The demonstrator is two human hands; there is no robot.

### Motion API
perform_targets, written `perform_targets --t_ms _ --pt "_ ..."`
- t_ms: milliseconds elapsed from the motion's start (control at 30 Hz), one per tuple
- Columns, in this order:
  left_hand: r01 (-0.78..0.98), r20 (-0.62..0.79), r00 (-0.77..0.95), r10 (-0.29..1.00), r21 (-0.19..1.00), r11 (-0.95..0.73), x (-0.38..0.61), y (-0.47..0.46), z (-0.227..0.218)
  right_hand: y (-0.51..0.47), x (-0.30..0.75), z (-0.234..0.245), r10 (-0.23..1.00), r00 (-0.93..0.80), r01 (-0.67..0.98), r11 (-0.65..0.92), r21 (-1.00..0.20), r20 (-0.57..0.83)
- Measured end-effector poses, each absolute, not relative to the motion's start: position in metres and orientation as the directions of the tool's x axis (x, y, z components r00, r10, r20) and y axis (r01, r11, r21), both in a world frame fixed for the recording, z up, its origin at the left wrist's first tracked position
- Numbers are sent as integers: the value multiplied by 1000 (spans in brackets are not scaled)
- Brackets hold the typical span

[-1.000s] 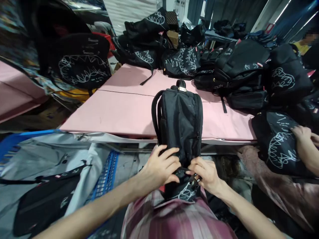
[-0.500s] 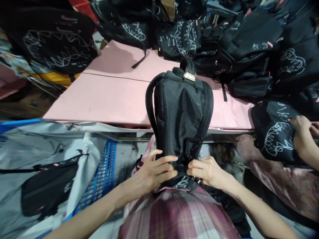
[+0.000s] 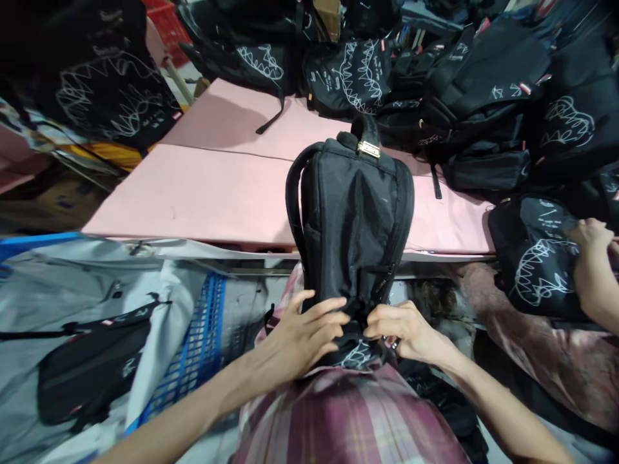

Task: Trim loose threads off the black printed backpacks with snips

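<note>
A black backpack [image 3: 355, 219] lies lengthwise over the near edge of the pink table [image 3: 207, 193], its gold-buckled top handle pointing away from me and its bottom end resting on my plaid lap. My left hand [image 3: 302, 332] presses on the bag's near end with fingers curled over the fabric. My right hand [image 3: 403, 328] pinches the same end beside it, fingers closed on the fabric near a zipper.
Many black backpacks with white scribble prints [image 3: 478, 96] are piled at the table's far and right sides. Another person's hand [image 3: 587, 238] holds a printed bag [image 3: 536, 258] at right. A blue crate lined with grey plastic [image 3: 193, 341] holds a black bag [image 3: 82, 374] at left.
The view dropped and moved closer a second ago, so the backpack now looks larger. Both hands stay on its near end, shifting only slightly. The other person's hand moved a little.
</note>
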State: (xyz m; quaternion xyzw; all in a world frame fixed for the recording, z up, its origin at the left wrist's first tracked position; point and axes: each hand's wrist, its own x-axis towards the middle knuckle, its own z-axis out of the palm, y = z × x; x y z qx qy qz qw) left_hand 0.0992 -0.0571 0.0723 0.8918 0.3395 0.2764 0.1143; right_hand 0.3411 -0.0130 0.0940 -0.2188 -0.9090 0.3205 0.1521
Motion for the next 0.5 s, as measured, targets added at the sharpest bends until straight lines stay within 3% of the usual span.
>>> perform_targets --t_ms 100,200,300,367,433,500 --pt "664 497 422 758 400 -632 104 -49 71 -13 322 97 622 -725 195 597 -778 296" --pt "755 497 284 820 411 -511 85 -37 70 -5 308 92 811 -443 56 450 -891 382" --pt "824 545 70 836 440 -356 44 -31 65 25 312 60 954 -118 34 281 -959 276" --pt "814 535 -225 814 562 -145 16 -31 55 52 318 26 996 23 58 88 -994 90" --pt "577 280 -565 776 807 128 -7 -34 38 77 316 -9 998 14 123 -57 -991 -56" --pt "180 -121 -674 729 930 320 -21 -40 18 91 302 -36 992 -75 149 -92 -985 -104"
